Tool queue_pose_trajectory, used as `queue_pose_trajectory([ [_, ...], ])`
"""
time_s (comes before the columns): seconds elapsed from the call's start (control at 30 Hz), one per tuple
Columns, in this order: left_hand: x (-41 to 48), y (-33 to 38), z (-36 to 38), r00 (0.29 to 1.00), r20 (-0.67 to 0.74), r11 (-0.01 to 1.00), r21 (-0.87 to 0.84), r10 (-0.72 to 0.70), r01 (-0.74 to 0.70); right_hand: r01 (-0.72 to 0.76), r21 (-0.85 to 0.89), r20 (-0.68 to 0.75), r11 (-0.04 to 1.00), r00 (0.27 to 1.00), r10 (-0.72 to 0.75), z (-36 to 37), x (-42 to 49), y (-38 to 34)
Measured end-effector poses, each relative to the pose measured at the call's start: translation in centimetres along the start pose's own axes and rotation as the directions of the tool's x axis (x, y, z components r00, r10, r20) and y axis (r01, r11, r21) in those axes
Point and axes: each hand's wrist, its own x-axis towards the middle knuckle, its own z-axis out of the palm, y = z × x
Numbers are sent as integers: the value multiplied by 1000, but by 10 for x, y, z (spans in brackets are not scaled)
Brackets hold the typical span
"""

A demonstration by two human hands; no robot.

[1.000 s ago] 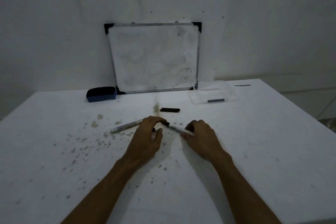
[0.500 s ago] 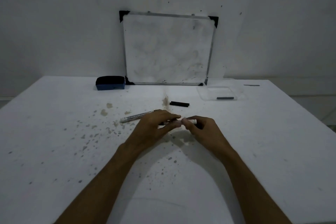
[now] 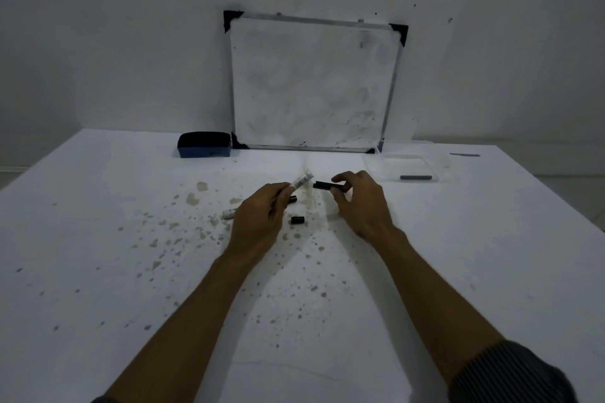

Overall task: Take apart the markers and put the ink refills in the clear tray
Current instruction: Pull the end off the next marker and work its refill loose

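My left hand (image 3: 262, 216) grips a white marker barrel (image 3: 301, 180) whose printed end sticks out up and to the right. My right hand (image 3: 360, 203) hovers with thumb and forefinger apart around the right end of a black marker piece (image 3: 324, 186) lying on the table; I cannot tell whether they touch it. A small black cap (image 3: 298, 220) lies between my hands. A second marker (image 3: 229, 213) lies partly hidden behind my left hand. The clear tray (image 3: 438, 170) at the back right holds one grey ink refill (image 3: 415, 177).
A whiteboard (image 3: 311, 85) leans on the wall at the table's back edge, with a blue eraser (image 3: 204, 144) to its left. A thin grey strip (image 3: 465, 155) lies beyond the tray. Ink stains speckle the white table (image 3: 131, 271).
Both hands held one marker together; now they are apart. My left hand keeps the barrel, a small black cap lies on the table, and my right hand has moved back to the black piece.
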Motion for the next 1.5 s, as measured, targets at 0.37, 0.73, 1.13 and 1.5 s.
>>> queue_pose_trajectory([
  [0.37,8,-16,9,998,-49,993,-113,35,-40,58,-238,-100,970,991,-84,24,16,8],
  [0.73,9,-1,6,967,109,875,-411,-231,256,-57,524,17,850,998,57,-8,-13,-21],
  [1.13,3,-4,3,955,250,901,-358,-160,245,-372,925,337,75,895,292,-7,-18,-12],
  [1.5,-2,-5,5,961,260,920,-345,-95,185,-396,867,256,301,874,413,-2,-24,-20],
])
